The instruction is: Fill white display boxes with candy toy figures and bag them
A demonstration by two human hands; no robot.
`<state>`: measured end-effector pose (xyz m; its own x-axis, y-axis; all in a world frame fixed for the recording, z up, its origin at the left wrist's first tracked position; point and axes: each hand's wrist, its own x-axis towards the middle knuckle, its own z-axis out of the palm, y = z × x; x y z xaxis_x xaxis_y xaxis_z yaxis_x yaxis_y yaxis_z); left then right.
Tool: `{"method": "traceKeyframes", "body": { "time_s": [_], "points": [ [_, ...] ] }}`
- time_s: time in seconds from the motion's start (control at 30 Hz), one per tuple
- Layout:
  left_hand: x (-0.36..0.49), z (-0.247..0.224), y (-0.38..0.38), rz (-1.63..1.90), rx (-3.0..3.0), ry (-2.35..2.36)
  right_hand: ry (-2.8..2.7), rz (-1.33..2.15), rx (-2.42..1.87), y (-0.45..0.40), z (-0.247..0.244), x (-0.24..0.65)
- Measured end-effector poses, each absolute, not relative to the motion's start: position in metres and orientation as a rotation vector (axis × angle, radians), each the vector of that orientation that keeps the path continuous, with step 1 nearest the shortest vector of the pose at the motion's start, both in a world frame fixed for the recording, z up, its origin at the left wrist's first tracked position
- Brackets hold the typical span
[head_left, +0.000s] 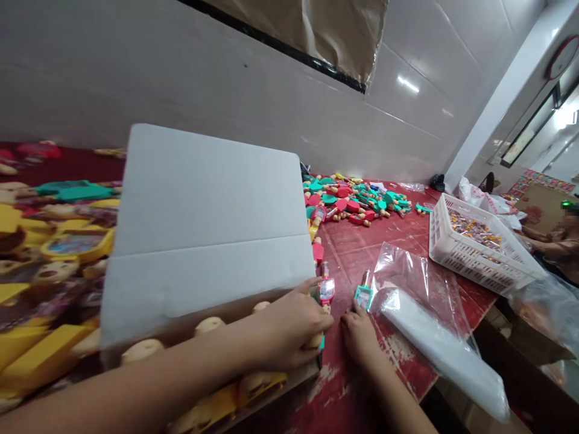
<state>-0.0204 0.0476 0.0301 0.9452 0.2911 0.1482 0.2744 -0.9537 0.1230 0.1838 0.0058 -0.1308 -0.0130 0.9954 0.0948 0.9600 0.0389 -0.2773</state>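
Observation:
An open white cardboard box (212,205) has its lid raised. Inside sit toys with round beige heads (210,325) and yellow bodies. My left hand (294,328) bends over the box's right end, index finger stretched out, the other fingers curled around a toy with a green edge (322,342), mostly hidden. Just beyond those fingers a small red-framed toy (326,290) lies beside the box. My right hand (360,337) rests low on the table, its fingertips closed at the near end of a green-framed toy (363,296), covering that end.
Yellow toys (75,244) heap at the left. Red and green toys (353,199) pile by the wall. Clear plastic bags (434,337) hang over the red table's (393,241) edge. A white crate (474,253) holds small candy-like pieces; a person's arm (549,246) shows behind it.

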Motion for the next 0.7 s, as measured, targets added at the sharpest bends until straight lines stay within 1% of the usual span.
{"method": "traceKeyframes", "body": {
  "time_s": [0.1, 0.23, 0.3, 0.4, 0.5, 0.6, 0.7],
  "points": [
    [-0.016, 0.031, 0.048, 0.217, 3.008, 0.541, -2.070, 0.210, -1.984, -0.014, -0.136, 0.186],
    [-0.013, 0.039, 0.048, 0.035, 3.027, 0.693, -2.009, 0.169, -1.970, -0.027, -0.115, 0.193],
    [-0.012, 0.041, 0.049, -0.033, 3.024, 0.715, -1.931, 0.104, -2.019, -0.024, -0.105, 0.193],
    [-0.013, 0.037, 0.050, -0.013, 3.011, 0.703, -1.988, 0.111, -2.174, -0.017, -0.101, 0.188],
    [-0.014, 0.031, 0.051, 0.038, 2.990, 0.692, -2.027, 0.053, -2.239, -0.024, -0.110, 0.182],
    [-0.014, 0.030, 0.051, 0.067, 2.986, 0.673, -1.879, -0.046, -2.305, -0.044, -0.128, 0.182],
    [-0.014, 0.033, 0.050, 0.061, 2.951, 0.673, -1.794, -0.032, -2.287, -0.064, -0.146, 0.187]
  ]
}}
